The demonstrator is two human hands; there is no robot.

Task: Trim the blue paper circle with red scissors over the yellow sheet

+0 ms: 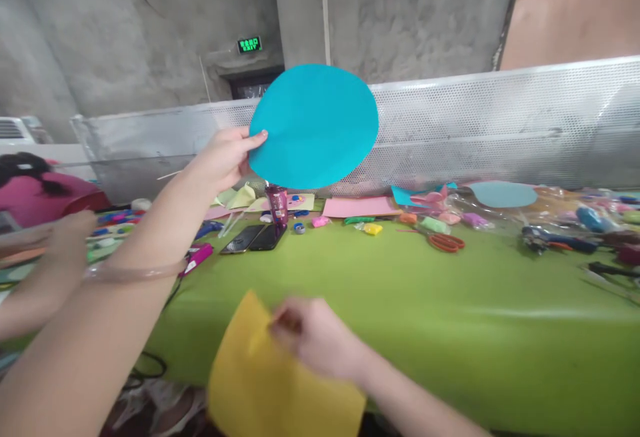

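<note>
Raised in front of the perforated metal panel is a blue oval sheet of paper (314, 127). My left hand (231, 153) pinches its left edge, thumb on the near face. Low in the view, over the front edge of the green table (400, 290), my right hand (313, 333) is closed on a yellow sheet of paper (280, 390). The yellow sheet hangs below the hand, and its lower part runs out of the picture. My right fingers are somewhat blurred.
Two phones (255, 238) and a purple cup (277, 205) stand beyond my left arm. Orange-handled scissors (447, 243), pink paper (361, 207) and several small colourful packets lie toward the back. A glue gun (555, 240) is at right. Another person's arm (50, 270) reaches in at left.
</note>
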